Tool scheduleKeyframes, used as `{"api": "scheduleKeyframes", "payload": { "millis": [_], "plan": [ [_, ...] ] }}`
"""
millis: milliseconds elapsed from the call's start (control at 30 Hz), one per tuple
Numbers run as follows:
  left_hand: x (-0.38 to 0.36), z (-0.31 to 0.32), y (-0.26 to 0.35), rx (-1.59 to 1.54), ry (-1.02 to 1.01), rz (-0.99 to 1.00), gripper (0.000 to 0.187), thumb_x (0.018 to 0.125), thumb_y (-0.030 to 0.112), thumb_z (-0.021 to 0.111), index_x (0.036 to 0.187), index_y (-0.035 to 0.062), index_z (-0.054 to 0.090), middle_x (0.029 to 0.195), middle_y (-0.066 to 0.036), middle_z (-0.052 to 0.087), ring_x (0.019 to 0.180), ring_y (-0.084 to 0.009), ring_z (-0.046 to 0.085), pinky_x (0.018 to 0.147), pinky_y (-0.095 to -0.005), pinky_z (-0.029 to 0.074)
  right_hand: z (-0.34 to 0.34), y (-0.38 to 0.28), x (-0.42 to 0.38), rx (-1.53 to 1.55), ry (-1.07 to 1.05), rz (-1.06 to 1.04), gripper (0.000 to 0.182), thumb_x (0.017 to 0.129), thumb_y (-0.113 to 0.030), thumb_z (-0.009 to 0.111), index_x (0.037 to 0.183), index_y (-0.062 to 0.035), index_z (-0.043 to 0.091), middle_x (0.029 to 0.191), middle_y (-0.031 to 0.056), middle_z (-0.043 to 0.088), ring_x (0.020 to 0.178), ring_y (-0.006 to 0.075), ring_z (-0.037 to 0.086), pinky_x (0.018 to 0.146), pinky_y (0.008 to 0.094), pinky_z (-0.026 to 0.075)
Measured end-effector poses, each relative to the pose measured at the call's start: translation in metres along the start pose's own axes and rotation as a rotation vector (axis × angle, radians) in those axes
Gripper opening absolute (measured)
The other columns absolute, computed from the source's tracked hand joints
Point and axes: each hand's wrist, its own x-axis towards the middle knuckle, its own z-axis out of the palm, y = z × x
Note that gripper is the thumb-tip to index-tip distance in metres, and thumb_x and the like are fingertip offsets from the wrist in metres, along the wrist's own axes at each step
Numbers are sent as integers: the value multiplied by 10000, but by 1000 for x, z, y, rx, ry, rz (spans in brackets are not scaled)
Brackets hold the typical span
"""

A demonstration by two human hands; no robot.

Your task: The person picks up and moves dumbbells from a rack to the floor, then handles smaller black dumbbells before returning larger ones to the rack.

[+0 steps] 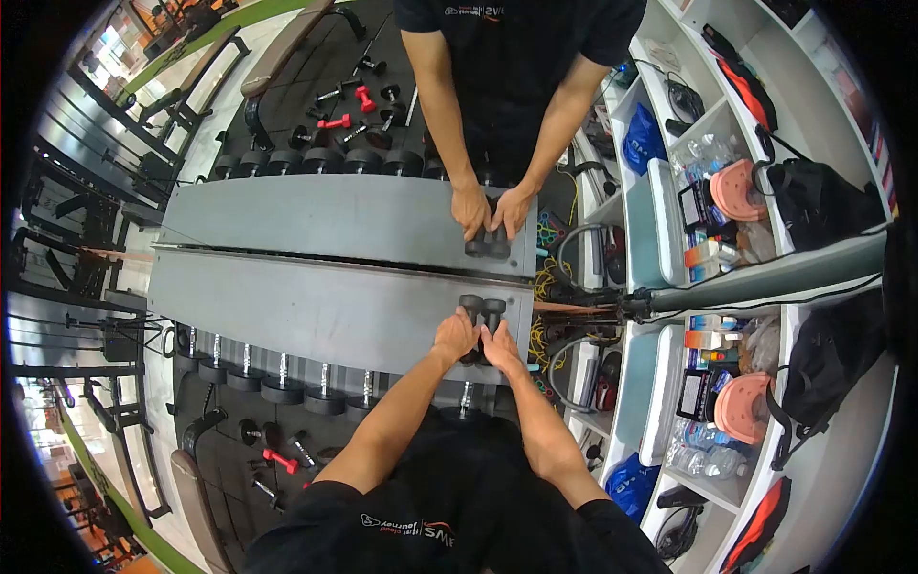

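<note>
Two small black dumbbells stand side by side on a grey board, close to its right end. My left hand (457, 335) is closed around the left dumbbell (470, 303). Around the right dumbbell (493, 307) my right hand (500, 347) is closed, its thumb close to the left hand. The far heads of both weights show beyond my fingers; their handles are mostly covered. Beneath them lies the grey board (316, 306), running along a mirror (325, 215) that reflects my hands, the dumbbells and my dark shirt.
Larger dumbbells (283, 381) sit in a row on a rack below the board's near edge. Red dumbbells (280, 460) and black ones lie on the floor at left, beside a bench (199, 493). At right, white shelves (712, 483) hold bottles, a pink clog (742, 408) and a black bag (841, 373).
</note>
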Motion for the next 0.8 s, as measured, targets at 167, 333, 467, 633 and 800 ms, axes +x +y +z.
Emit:
{"api": "scheduleKeyframes", "payload": {
  "millis": [167,333,467,633,800],
  "plan": [
    [11,17,-20,-25,-74,1,662,921,476,546,1205,-99,380,1028,-341,655,999,-501,635,887,-527,509,-19,-4,1,-4,-93,-18,666,958,-437,551,1301,107,377,1233,367,562,1187,485,542,1009,484,431],
    [4,-2,-15,3,-148,-6,750,913,534,517,1257,-114,364,1043,-349,650,1006,-487,638,902,-520,501,-10,-4,7,-28,-77,8,662,965,-439,534,1320,93,361,1245,364,551,1191,480,539,1017,488,430],
    [5,3,-22,10,-112,33,766,914,554,503,1261,-118,384,997,-336,666,970,-474,656,886,-514,510,-5,-1,6,-52,-48,-6,654,970,-446,519,1309,92,363,1263,358,541,1199,480,533,1021,495,429],
    [4,9,-25,51,-64,45,793,912,609,479,1244,-108,414,939,-319,681,912,-464,672,864,-509,519,-3,-7,4,-47,-26,28,618,974,-444,512,1270,84,389,1259,347,546,1183,477,541,1011,500,435],
    [9,12,-30,48,-89,51,821,904,653,460,1236,-97,429,969,-322,677,945,-460,665,894,-504,500,1,-7,7,-53,-6,44,589,975,-437,520,1243,77,412,1243,330,557,1167,469,552,1001,498,440]
  ]
}}
